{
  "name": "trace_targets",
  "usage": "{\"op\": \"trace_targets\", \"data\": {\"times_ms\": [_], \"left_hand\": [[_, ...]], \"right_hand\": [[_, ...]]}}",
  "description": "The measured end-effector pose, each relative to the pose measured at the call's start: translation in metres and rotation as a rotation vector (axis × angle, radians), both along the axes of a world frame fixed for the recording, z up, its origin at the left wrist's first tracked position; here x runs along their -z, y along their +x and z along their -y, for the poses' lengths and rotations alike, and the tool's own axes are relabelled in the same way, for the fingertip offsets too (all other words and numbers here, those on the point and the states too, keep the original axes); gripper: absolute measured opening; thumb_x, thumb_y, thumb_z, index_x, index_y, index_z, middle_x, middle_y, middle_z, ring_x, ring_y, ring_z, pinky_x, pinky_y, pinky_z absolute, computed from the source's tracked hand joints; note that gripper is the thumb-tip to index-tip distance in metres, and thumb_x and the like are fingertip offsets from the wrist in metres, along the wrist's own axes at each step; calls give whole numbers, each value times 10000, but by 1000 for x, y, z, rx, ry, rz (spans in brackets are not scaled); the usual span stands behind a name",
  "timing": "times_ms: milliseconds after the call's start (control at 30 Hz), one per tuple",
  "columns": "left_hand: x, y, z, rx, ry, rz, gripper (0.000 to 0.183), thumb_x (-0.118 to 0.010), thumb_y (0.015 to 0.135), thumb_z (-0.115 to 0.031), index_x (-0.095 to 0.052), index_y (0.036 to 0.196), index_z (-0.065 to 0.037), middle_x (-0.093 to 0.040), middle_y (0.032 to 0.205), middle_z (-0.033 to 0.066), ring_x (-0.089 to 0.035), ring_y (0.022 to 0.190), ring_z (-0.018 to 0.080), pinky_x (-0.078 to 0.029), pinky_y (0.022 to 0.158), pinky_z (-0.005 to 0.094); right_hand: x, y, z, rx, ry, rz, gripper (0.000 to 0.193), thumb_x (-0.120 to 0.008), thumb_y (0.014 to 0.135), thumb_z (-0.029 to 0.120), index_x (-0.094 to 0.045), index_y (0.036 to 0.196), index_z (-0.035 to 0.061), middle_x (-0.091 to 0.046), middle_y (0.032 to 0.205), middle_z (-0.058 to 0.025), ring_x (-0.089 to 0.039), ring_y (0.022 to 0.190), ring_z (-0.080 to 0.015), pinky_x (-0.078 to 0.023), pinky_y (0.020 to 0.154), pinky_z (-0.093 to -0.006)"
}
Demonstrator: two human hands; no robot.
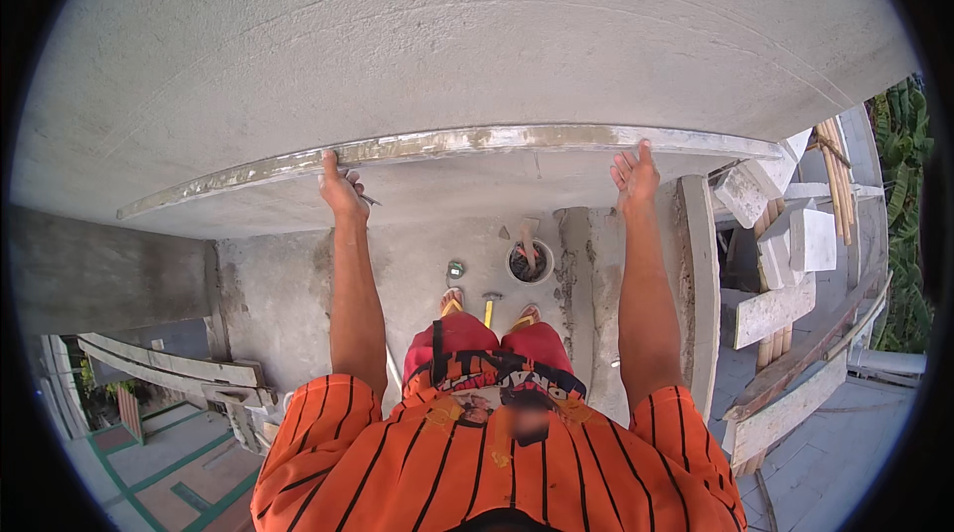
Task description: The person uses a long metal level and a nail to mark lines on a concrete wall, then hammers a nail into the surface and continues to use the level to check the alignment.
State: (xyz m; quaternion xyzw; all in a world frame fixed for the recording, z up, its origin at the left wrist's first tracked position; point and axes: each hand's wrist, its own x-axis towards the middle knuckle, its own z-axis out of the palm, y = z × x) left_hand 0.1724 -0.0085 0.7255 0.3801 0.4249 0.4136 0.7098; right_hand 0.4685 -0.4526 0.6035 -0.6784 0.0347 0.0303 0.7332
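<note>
A long, mortar-smeared straightedge (477,143) lies across the grey plastered wall (477,45), bowed by the lens. My left hand (343,192) has its thumb pressed on the bar, left of the middle. Its other fingers are curled around a thin, dark, pointed tool like a pencil (371,200); its exact kind is unclear. Farther right, my right hand (637,177) holds the bar against the wall with one digit on its face. The other fingers of that hand are spread just below the bar. Faint curved lines run across the plaster above the straightedge.
Near my feet are a green tape measure (456,269), a yellow-handled hammer (492,308) and a bucket (530,261) with a tool in it. A low concrete ledge (699,284) edges the right side. Pale blocks (780,234) and planks (795,408) lie beyond it.
</note>
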Motion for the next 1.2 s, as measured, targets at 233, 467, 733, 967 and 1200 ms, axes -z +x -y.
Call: {"op": "trace_targets", "data": {"times_ms": [233, 467, 733, 967, 1200], "left_hand": [[2, -27, -7, -115, -7, 16, 446, -676, 818, -427, -495, 976, -51, -504, 819, 32, -444, 601, 87, -320, 464, 240], [-10, -51, -18, -163, -7, -3, 407, -673, 838, -347, -510, 1002, -12, -532, 788, 31, -454, 608, 85, -356, 491, 249], [33, -61, -28, 219, 216, 30, 347, -616, 847, -360, -511, 997, -64, -532, 828, 15, -490, 627, 72, -313, 467, 212], [21, -69, -40, 93, 157, 3, 358, -612, 850, -424, -550, 931, -81, -527, 778, 4, -508, 613, 72, -305, 447, 219], [12, -49, -28, -13, 109, 58, 422, -635, 836, -423, -550, 962, -29, -528, 768, 30, -479, 607, 95, -315, 448, 229]], "right_hand": [[-100, -70, -59, -13, 250, -285, 747, -599, 857, 529, -327, 1432, 139, -414, 1374, -189, -529, 1141, -219, -431, 931, -331], [-133, -101, -94, 34, 244, -300, 687, -501, 936, 462, -251, 1468, 106, -269, 1472, -235, -372, 1322, -303, -346, 1053, -362], [-102, -65, -57, -44, 150, -240, 774, -560, 863, 584, -303, 1442, 139, -415, 1346, -188, -512, 1121, -213, -435, 907, -323], [-89, -77, -75, -180, 402, -322, 789, -399, 947, 553, -80, 1487, 74, -223, 1446, -307, -323, 1332, -357, -316, 1081, -420], [-108, -76, -78, -243, 410, -333, 787, -378, 932, 597, -165, 1462, 55, -287, 1454, -211, -322, 1336, -287, -321, 1051, -348]]}}
